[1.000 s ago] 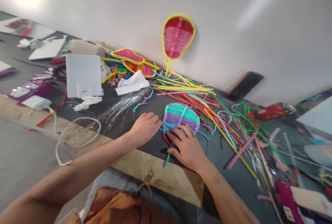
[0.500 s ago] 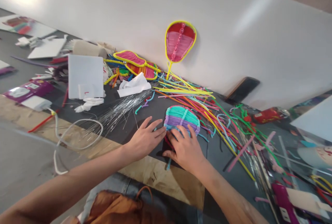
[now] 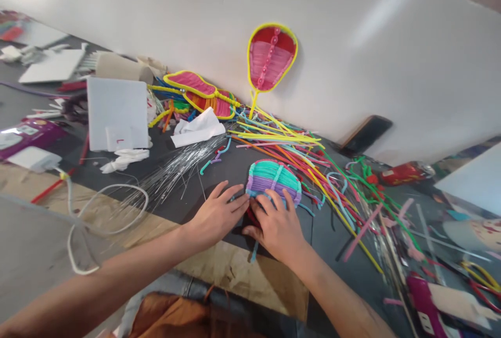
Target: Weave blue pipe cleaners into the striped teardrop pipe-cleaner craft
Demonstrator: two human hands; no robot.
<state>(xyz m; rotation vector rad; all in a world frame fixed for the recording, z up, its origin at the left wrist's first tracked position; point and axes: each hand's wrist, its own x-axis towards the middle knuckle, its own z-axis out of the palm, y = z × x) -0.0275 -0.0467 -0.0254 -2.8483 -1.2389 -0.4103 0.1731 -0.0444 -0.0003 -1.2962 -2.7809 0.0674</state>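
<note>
A white cable [image 3: 69, 192] loops over the table [image 3: 324, 244] edge. Silvery wires [image 3: 178, 166] fan out near the left hand [image 3: 218, 217], whose fingertips meet the left side of the woven piece [image 3: 277, 174]; whether that grip pinches, I cannot tell. The right hand [image 3: 279, 228] overlaps the piece's near part, grip spread. Dark tabletop stretches thence to a pink stem [image 3: 362, 234].

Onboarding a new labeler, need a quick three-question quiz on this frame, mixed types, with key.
1. True or false: the red can lies on its side.
2. Which colour rims the pink-and-red fan-shaped piece? A) green B) yellow C) blue
3. Fill in: the right hand lies over part of a striped piece in turquoise, ____ and blue.

Key: 1 true; 2 B; 3 purple.
</note>
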